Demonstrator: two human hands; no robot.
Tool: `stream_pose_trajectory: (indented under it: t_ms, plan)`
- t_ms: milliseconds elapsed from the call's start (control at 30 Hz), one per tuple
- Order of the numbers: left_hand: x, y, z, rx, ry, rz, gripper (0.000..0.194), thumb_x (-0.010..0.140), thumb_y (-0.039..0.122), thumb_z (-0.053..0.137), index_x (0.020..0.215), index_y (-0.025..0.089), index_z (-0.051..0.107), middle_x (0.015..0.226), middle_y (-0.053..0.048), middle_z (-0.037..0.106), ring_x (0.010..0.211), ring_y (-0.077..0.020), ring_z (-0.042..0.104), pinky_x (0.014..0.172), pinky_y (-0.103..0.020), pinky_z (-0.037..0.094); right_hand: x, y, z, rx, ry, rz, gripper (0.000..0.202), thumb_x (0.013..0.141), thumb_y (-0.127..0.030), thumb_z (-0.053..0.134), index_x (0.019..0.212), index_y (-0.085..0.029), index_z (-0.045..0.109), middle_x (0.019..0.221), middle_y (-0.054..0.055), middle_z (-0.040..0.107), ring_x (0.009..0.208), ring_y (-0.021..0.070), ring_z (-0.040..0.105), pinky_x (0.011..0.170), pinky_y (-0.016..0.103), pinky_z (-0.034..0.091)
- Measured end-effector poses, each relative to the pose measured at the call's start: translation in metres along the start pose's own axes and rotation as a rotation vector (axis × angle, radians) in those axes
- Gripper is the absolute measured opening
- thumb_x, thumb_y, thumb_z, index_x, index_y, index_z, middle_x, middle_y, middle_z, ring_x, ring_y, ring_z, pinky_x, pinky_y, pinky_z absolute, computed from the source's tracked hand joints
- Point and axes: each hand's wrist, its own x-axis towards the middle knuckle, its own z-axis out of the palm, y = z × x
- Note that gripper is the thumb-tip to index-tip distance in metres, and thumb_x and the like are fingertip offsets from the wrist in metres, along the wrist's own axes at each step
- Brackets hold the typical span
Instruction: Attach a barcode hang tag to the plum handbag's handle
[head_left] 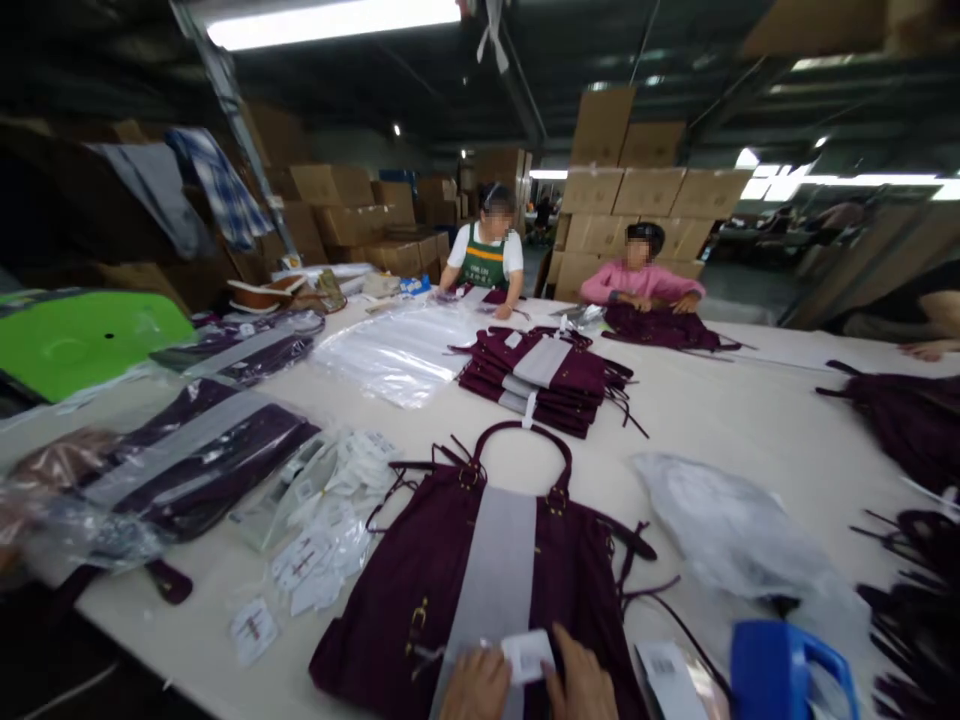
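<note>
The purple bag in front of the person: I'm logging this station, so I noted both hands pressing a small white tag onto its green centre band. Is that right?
Not quite. The head view shows the band on the purple bag is grey, not green. Left hand and right hand both touch the small white tag on it.

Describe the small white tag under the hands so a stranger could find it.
On the long cream table, find the nearest dark purple handbag with a grey paper band. The small white rectangular tag lies on that band between left hand and right hand, apart from the loose tags scattered leftward.
</note>
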Motion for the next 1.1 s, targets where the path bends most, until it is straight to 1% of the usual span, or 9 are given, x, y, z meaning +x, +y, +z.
stream_pose_trajectory:
  t_ms: [100,200,300,400,567,767,933,1000,1100]
  plan:
    - [-0.018,0.02,-0.026,-0.002,-0.007,-0.078,0.031,0.081,0.005,0.038,0.104,0.018,0.054,0.104,-0.008,0.059,0.092,-0.0194,0.052,0.079,-0.035,0.042,0.004,-0.006,-0.01,0.204,-0.251,0.319,0.031,0.076,-0.021,0.046,0.103,-0.016,0.06,0.102,0.012,0.063,0.097,0.0259,0.057,0.083,0.037,0.043]
    - [-0.008,0.022,-0.06,0.035,-0.059,-0.234,0.033,0.081,0.01,0.04,0.111,0.019,0.05,0.112,-0.008,0.054,0.098,-0.0227,0.047,0.079,-0.037,0.038,0.015,-0.012,-0.015,0.276,-0.328,0.44,0.032,0.072,-0.022,0.05,0.102,-0.016,0.06,0.096,0.008,0.064,0.09,0.0217,0.058,0.077,0.03,0.043]
    - [0.005,0.017,-0.077,0.061,-0.154,-0.389,0.031,0.077,0.02,0.05,0.108,0.018,0.051,0.11,-0.008,0.052,0.1,-0.0256,0.044,0.079,-0.039,0.035,0.019,-0.015,-0.013,0.339,-0.344,0.503,0.031,0.068,-0.022,0.054,0.097,-0.019,0.061,0.086,0.004,0.065,0.081,0.0193,0.059,0.069,0.027,0.042]
    - [0.011,0.014,-0.078,0.068,-0.248,-0.443,0.027,0.074,0.027,0.055,0.099,0.017,0.053,0.102,-0.008,0.053,0.096,-0.0257,0.045,0.078,-0.039,0.034,0.018,-0.016,-0.009,0.431,-0.343,0.549,0.024,0.063,-0.022,0.055,0.086,-0.02,0.063,0.074,0.002,0.064,0.071,0.0183,0.059,0.062,0.026,0.039]
    - [0.015,0.013,-0.081,0.029,-0.325,-0.468,0.03,0.069,0.026,0.058,0.097,0.016,0.052,0.102,-0.008,0.052,0.096,-0.0263,0.043,0.08,-0.039,0.032,0.017,-0.018,-0.01,0.686,-0.345,0.579,0.012,0.061,-0.03,0.054,0.067,-0.02,0.06,0.052,-0.002,0.053,0.051,0.0142,0.049,0.051,0.025,0.035]
    - [0.025,0.004,-0.097,-0.266,-0.383,-0.53,0.021,0.062,0.018,0.059,0.083,0.017,0.056,0.094,-0.005,0.055,0.096,-0.0238,0.044,0.083,-0.036,0.03,0.02,-0.028,-0.017,1.0,-0.343,0.631,0.02,0.052,-0.037,0.059,0.059,-0.019,0.056,0.049,-0.004,0.048,0.045,0.0098,0.038,0.043,0.023,0.029]
    - [0.028,-0.007,-0.101,-0.531,-0.427,-0.644,0.002,0.061,0.017,0.056,0.063,0.016,0.056,0.058,0.003,0.052,0.063,-0.0137,0.05,0.061,-0.025,0.035,0.024,-0.033,-0.025,1.143,-0.364,0.669,0.022,0.048,-0.035,0.064,0.057,-0.017,0.055,0.046,-0.005,0.045,0.043,0.0074,0.034,0.042,0.022,0.025]
    - [0.027,-0.007,-0.1,-0.662,-0.434,-0.703,0.005,0.061,0.019,0.055,0.059,0.015,0.055,0.05,0.005,0.047,0.052,-0.0109,0.046,0.052,-0.023,0.033,0.025,-0.035,-0.029,1.176,-0.373,0.673,0.022,0.048,-0.035,0.066,0.057,-0.017,0.056,0.047,-0.005,0.047,0.043,0.0071,0.034,0.043,0.022,0.025]
    - [0.025,-0.002,-0.1,-0.83,-0.422,-0.773,0.008,0.058,0.021,0.056,0.056,0.014,0.052,0.045,0.006,0.047,0.046,-0.0089,0.044,0.047,-0.021,0.032,0.023,-0.04,-0.033,1.214,-0.39,0.67,0.022,0.049,-0.034,0.067,0.056,-0.017,0.057,0.046,-0.005,0.047,0.044,0.0073,0.035,0.044,0.022,0.025]
